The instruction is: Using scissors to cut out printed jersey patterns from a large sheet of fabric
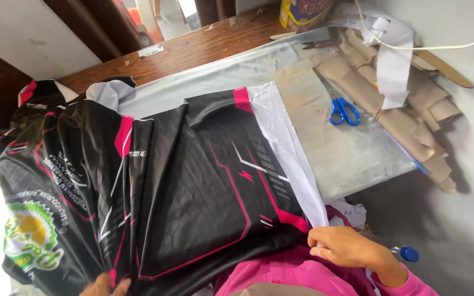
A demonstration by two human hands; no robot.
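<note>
Printed black-pink jersey fabric (pixel 193 181) draped across the grey surface (pixel 352 159), thin, slick, floppy; best held at edges. Right hand (pixel 346 246) fingers pinched shut on its white edge; left hand (pixel 105 286) grips the near hem, closure unclear. Blue scissors (pixel 344 112) well apart.

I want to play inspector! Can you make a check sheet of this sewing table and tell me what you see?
Surface: grey table, stained, partly bare.
Job's things: black-and-pink printed fabric spread out, white edge on its right.
Clutter: blue scissors; brown paper pieces; white paper strips; jar.
Hands: right hand pinches the white edge; left hand touches the fabric's near edge.
Cables: white cord across the paper.
Surroundings: wooden sill; grey floor.
</note>
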